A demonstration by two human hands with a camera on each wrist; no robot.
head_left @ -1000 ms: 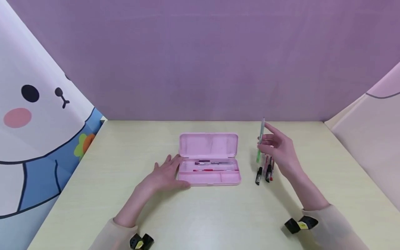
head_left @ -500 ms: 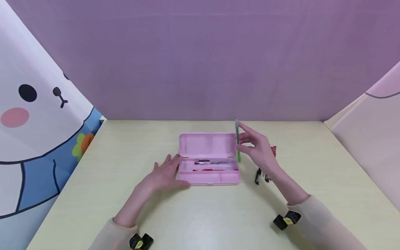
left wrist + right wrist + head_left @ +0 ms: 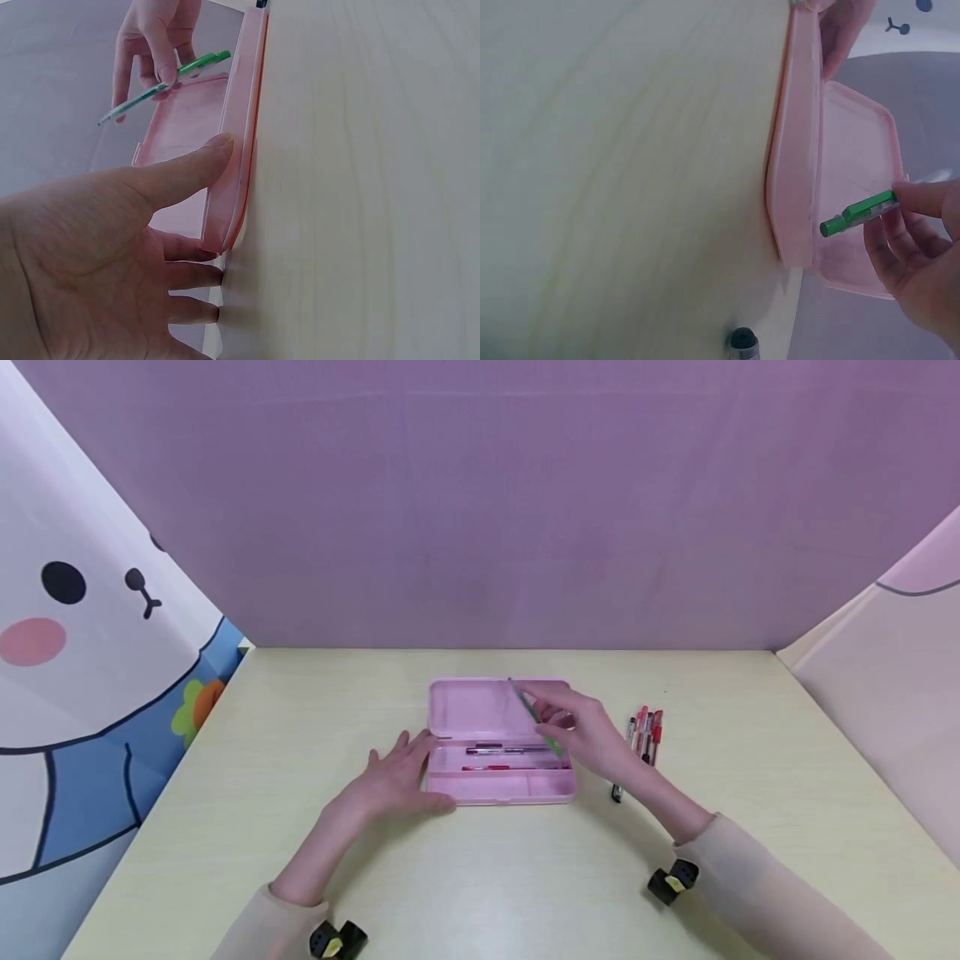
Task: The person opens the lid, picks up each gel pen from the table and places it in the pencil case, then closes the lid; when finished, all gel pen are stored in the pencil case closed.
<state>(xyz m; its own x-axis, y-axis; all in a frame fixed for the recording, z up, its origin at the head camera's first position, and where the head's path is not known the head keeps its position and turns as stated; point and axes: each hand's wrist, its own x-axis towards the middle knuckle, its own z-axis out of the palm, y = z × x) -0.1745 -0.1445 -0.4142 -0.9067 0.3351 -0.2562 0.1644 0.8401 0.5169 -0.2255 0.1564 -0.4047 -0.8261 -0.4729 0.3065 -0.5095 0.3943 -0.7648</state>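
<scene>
- Head view: I see the left fingers (image 3: pixel 420 750) spread at the left end of the pink case (image 3: pixel 480 788), presumably steadying it; the right fingers (image 3: pixel 551 695) pinch a green pen (image 3: pixel 527 704) above it.
- Left wrist view: thumb (image 3: pixel 187 176) against the case's near edge, others extended; I judge a brace.
- Right wrist view: pen held mid-barrel, green end free, likely for easy steering.

Pencil case (image 3: pixel 480 789): pink plastic, lying flat, hinged lid (image 3: pixel 471 710) open on the far side; front compartment split by a divider. Green-ended pen (image 3: pixel 868 207): clipped, barrel paler, held aslant over the case's right half, green end lower; seemingly clear of it.
</scene>
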